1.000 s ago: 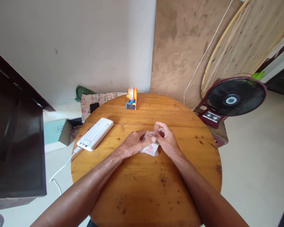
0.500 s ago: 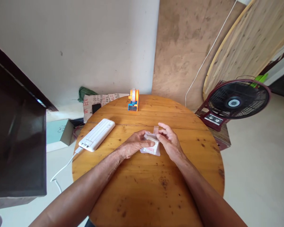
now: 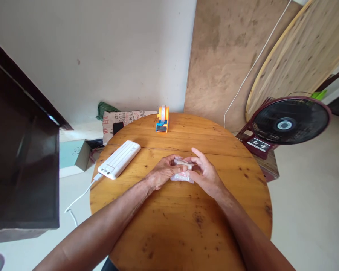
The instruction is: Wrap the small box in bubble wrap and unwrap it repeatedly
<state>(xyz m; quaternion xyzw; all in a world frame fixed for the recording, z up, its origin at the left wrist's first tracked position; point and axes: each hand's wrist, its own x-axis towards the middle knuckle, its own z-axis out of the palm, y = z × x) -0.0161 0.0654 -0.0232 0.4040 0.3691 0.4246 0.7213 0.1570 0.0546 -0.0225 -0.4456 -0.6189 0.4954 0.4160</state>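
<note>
A small white packet in clear plastic wrap [image 3: 182, 177], with reddish print on its face, is held just over the wooden table in the middle of the head view. My left hand [image 3: 166, 171] grips it from the left, thumb across its front and fingers behind its upper edge. At the right edge, my right hand [image 3: 205, 173] has its thumb on the front and fingertips at the top, closed on the wrap, while one finger sticks up. The strip of tape seen earlier at the top edge is hidden now or pressed down.
An orange and blue tape dispenser [image 3: 163, 122] stands at the far edge of the round wooden table [image 3: 186, 233]. To the left lies a white power bank [image 3: 119, 159] with a white cable [image 3: 80, 196]. A dark red fan [image 3: 288, 122] stands beyond the right edge.
The clear tape strip no longer sticks up from the packet. My right fingers have come in over its upper edge, and the packet tilts slightly. The whole view has shifted a little.
</note>
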